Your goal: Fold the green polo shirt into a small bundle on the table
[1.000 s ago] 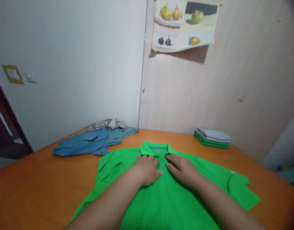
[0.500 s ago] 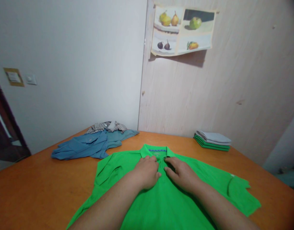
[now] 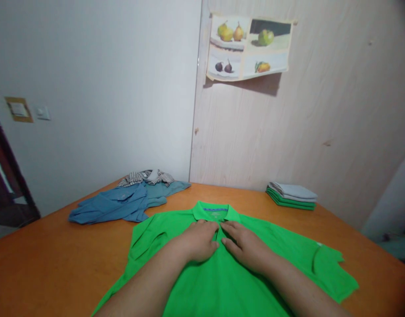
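A bright green polo shirt [image 3: 202,286] lies spread face up, its collar at the far side and its sleeves out to both sides. My left hand [image 3: 202,240] rests on the chest just left of the button placket, fingers lying on the cloth and thumb apart. On the other side of the placket, my right hand [image 3: 247,246] touches the shirt with its fingers stretched out and thumb held away from them. The fingertips of both hands come close together below the collar. My forearms cover parts of the shirt front.
The orange table [image 3: 40,268] stands against the wall. At the back left lie a crumpled blue garment [image 3: 116,204] and a striped one [image 3: 139,177]. A folded stack of grey and green clothes [image 3: 291,196] sits at the back right. A fruit picture [image 3: 250,48] hangs above.
My right hand has moved slightly left and come down onto the cloth by the placket. My left hand stays nearly in place. The whole view has shifted a little.
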`<state>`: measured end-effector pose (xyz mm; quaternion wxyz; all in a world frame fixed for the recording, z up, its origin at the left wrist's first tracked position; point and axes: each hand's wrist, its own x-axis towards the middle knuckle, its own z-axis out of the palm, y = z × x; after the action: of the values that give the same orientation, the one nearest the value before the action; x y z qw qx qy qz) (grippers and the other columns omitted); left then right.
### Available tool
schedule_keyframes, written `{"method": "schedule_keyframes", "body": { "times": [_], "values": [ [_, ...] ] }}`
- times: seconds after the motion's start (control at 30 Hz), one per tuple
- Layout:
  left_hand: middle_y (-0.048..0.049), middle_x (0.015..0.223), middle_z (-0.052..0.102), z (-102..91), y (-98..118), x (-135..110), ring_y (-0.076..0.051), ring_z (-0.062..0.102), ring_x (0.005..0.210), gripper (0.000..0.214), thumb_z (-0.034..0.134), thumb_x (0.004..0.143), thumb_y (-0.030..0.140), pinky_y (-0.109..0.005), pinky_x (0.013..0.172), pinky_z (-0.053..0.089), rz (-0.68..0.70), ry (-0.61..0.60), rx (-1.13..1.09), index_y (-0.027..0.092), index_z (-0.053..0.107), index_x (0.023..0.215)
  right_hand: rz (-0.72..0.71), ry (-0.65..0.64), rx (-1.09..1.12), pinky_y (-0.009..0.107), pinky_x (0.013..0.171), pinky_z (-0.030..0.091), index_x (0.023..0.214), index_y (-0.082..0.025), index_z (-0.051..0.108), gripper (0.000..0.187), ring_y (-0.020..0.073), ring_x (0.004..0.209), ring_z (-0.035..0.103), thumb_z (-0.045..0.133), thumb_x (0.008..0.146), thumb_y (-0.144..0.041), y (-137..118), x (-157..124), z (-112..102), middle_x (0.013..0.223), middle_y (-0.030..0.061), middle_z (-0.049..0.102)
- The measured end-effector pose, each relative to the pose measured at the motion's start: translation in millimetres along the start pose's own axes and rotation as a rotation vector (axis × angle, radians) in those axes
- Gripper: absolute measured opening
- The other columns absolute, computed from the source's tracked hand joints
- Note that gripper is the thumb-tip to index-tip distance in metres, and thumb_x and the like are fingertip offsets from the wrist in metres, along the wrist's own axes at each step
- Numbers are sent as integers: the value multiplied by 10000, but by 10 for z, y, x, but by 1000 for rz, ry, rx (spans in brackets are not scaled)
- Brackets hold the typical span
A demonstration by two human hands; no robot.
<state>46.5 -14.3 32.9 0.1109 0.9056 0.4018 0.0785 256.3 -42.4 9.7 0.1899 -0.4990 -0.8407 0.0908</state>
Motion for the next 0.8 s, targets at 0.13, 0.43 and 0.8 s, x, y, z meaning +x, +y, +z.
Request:
{"method": "schedule_keyframes", "body": {
  "times": [0.13, 0.43, 0.8],
  "values": [
    [-109, 1215, 638, 13, -70, 15, -304, 580, 1159, 404, 593, 825, 318, -410, 940, 490, -46, 35, -60, 233, 517, 1213, 7, -57, -54, 416, 1130, 366, 1477, -200, 492, 573, 269, 1357, 461, 405, 996, -499, -61, -13, -16, 1495, 127, 497],
    [-98, 1113, 666, -69, -29, 12, -277, 627, 1039, 384, 570, 785, 215, -351, 840, 506, -95, 65, -48, 217, 515, 1165, 10, -122, -167, 483, 1105, 346, 1483, -235, 484, 593, 312, 1332, 463, 375, 996, -556, -98, 0, -11, 1475, 134, 512],
    [-65, 1098, 698, -45, 46, 55, -241, 639, 1021, 263, 491, 864, 198, -330, 868, 493, 7, 132, -17, 223, 662, 1062, 1, -94, -141, 480, 1087, 346, 1487, -284, 471, 562, 308, 1323, 467, 406, 989, -537, -75, -10, 8, 1463, 112, 527]
  ]
}}
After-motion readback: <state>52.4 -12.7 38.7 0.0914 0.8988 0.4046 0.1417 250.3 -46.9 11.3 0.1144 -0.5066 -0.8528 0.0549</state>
